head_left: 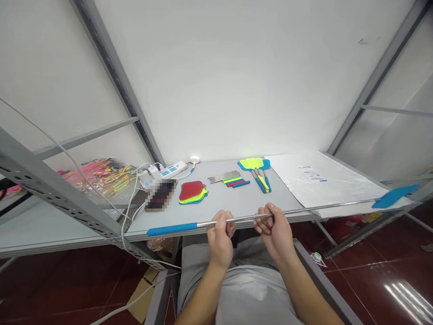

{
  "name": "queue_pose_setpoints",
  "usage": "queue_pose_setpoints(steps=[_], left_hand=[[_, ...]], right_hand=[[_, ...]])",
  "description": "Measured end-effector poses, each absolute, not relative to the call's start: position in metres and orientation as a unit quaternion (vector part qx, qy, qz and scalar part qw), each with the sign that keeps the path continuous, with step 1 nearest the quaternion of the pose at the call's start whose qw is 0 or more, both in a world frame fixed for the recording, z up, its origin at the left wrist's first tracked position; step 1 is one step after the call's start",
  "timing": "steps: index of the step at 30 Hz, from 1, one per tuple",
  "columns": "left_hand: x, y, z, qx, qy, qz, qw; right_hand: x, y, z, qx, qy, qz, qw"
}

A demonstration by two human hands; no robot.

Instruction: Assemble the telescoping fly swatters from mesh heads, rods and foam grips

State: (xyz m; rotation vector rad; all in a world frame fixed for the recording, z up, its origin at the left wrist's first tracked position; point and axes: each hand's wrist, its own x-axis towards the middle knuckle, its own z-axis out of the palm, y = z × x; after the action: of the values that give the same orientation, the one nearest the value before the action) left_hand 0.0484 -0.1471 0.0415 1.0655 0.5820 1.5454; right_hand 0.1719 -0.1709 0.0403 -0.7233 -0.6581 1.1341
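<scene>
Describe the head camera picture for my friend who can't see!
The left hand and right hand hold a long silver metal fly swatter with blue ends along a grey table's front edge. Behind it lie stacked red, yellow-green and blue swatter heads, thin silver rods and short coloured handles.

Bench top: 1 flat, light grey surface (162,220) on a metal frame, set against a white wall
Left end: 1 white power strip (174,169) with plugs and cables; 1 dark object (160,195), blurred by pixels, just in front
Beside the strip: 1 small round white device (195,160), near the wall
Left of centre: flat swatter heads (191,191) stacked in 3 colours, red over yellow-green over blue
Centre: metal rods (223,176) side by side; grips (235,182) in yellow-green, red and blue
Right of centre: swatters (254,164), yellow-green and blue, overlapping
Right end: 1 white plastic sheet (324,187) with a printed label (313,174)
</scene>
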Motion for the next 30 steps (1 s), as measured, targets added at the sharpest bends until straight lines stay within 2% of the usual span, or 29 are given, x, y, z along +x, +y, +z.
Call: queue_pose_setpoints(steps=[5, 12, 16, 20, 23, 27, 30], left_hand=[[0.043, -0.142, 0.038, 0.467, 0.251, 0.672, 0.517], [0.015, -0.137, 0.058, 0.44, 0.269, 0.742, 0.428], [0.019, -0.145, 0.069, 0.37, 0.26, 0.739, 0.499], [0.038, -0.149, 0.06, 0.306, 0.24, 0.729, 0.563], [0.055, -0.153, 0.045, 0.37, 0.252, 0.699, 0.558], [0.072, -0.161, 0.033, 0.502, 0.257, 0.591, 0.577], [0.075, -0.163, 0.032, 0.521, 0.26, 0.56, 0.59]], right_hand=[[0.172, -0.169, 0.038, -0.371, -0.295, 0.504, 0.722], [0.212, -0.177, 0.048, -0.386, -0.345, 0.43, 0.74], [0.225, -0.182, 0.052, -0.369, -0.41, 0.4, 0.732], [0.224, -0.177, 0.05, -0.401, -0.366, 0.381, 0.748], [0.217, -0.172, 0.044, -0.42, -0.359, 0.401, 0.731], [0.196, -0.172, 0.038, -0.435, -0.409, 0.432, 0.676], [0.181, -0.174, 0.037, -0.448, -0.431, 0.437, 0.65]])
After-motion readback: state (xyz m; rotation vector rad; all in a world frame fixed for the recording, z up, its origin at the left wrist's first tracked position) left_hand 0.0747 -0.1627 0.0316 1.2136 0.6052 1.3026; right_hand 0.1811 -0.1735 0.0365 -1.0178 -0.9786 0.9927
